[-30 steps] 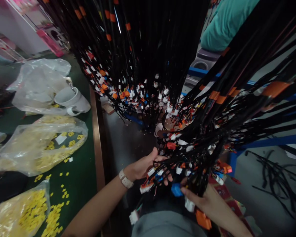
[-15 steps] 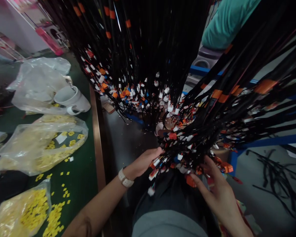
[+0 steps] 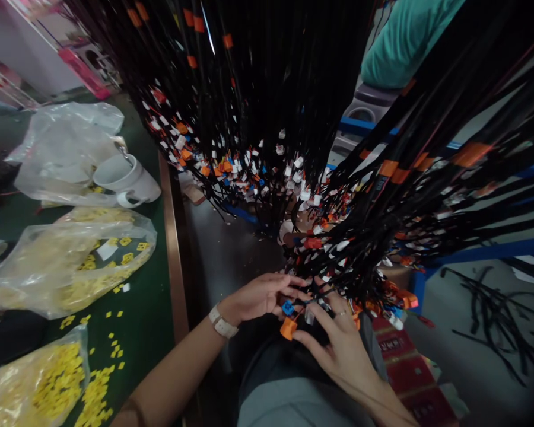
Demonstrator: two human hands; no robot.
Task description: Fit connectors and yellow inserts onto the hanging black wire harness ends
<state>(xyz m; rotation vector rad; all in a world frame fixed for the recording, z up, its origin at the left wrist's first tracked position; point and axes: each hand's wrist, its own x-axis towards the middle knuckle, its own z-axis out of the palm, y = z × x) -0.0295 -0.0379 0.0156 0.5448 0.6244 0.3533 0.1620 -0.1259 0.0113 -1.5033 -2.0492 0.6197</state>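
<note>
Black wire harnesses (image 3: 360,243) hang in a thick bundle in front of me, their ends carrying white, orange, red and blue connectors. My left hand (image 3: 258,299), with a pale-strapped watch on the wrist, curls its fingers around the loose end of one harness. A blue connector (image 3: 287,307) pokes out by those fingertips. My right hand (image 3: 340,338) reaches into the same end from the other side, fingers bent over the wires. Its thumb tip is at an orange connector (image 3: 288,328). The exact grip among the wires is partly hidden.
On the left, a green table (image 3: 146,296) bears plastic bags (image 3: 71,255) of yellow pieces, scattered yellow pieces (image 3: 95,388) and a white mug (image 3: 129,178). Blue rack bars (image 3: 485,252) stand at right. Black tubing pieces (image 3: 493,320) lie on the floor. A person's teal sleeve (image 3: 404,44) shows behind.
My right hand has moved left, up to my left hand, and both are now at one harness end. The blue and orange connectors have come into view between them.
</note>
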